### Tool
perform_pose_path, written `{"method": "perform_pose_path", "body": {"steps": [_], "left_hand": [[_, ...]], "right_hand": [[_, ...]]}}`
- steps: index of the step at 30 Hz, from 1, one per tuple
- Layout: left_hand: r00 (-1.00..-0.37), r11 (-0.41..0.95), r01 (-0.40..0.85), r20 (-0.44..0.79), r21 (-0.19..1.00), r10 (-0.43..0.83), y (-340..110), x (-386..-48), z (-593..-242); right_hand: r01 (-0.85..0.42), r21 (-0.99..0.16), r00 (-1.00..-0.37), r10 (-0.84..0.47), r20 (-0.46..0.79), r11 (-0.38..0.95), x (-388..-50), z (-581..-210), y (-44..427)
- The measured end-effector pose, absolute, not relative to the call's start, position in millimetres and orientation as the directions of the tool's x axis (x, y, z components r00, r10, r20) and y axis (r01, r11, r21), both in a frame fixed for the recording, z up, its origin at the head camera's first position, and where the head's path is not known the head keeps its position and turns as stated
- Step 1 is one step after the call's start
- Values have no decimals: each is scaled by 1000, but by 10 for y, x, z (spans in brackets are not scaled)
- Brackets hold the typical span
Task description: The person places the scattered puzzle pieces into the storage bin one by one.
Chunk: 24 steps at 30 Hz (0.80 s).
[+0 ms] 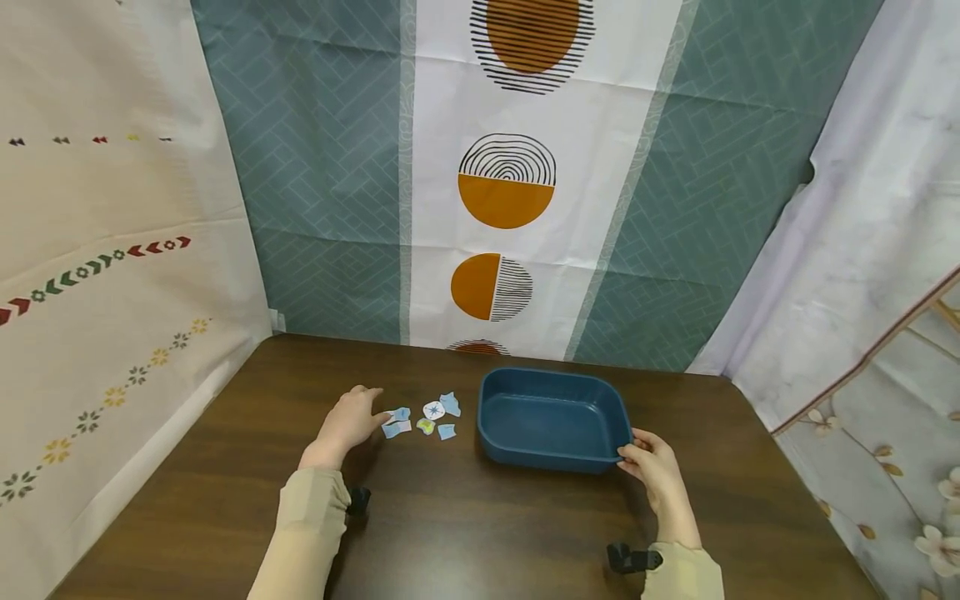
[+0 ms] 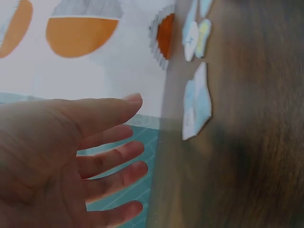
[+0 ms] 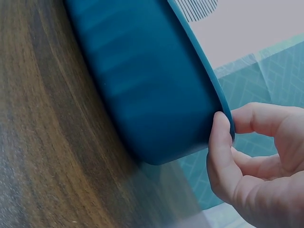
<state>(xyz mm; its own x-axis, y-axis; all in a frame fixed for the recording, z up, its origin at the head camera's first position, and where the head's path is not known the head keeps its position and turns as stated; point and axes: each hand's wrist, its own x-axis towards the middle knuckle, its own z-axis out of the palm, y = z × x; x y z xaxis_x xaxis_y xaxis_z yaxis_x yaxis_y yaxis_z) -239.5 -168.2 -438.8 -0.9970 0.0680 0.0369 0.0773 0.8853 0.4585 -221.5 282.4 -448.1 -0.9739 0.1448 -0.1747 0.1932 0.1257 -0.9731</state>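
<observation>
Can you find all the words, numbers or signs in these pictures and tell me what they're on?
There are no words or numbers I can read.
White piece: a blue star-like mark; any letters are too small to read.
Light-blue pieces: faint marks, too small and blurred to read.
Blue tub: no writing shows.
Back cloth: patterns only.

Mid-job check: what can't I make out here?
Fine detail on the small pieces: too small, head view; blurred, left wrist view.
Far end of the blue tray: cut off by right wrist view's top edge.
Right hand, one fingertip: right wrist view, behind the tray's rim.
</observation>
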Motion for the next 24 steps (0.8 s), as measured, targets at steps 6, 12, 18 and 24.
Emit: {"method": "perform_pose_path", "body": {"steps": [6,12,18,24], "left_hand": [[-995,905,99,29,413,95,-1674,-2550,-4481],[-992,919,126,38,374,120,-1623,-2630,-4539],[-991,928,136,52,347,126,-1607,-2681,-4608],[-990,928,138,84,347,116,-1596,-2713,-4655]], "right_hand": [[195,-973,-974,140,-177,124,-2235,-4503,2818],[191,-975,-975,134,-175,114,-2216,-4513,2831],[187,-976,-976,131,-172,112,-2224,-4532,2835],[183,-976,-976,138,-166,117,-2234,-4530,2837]]}}
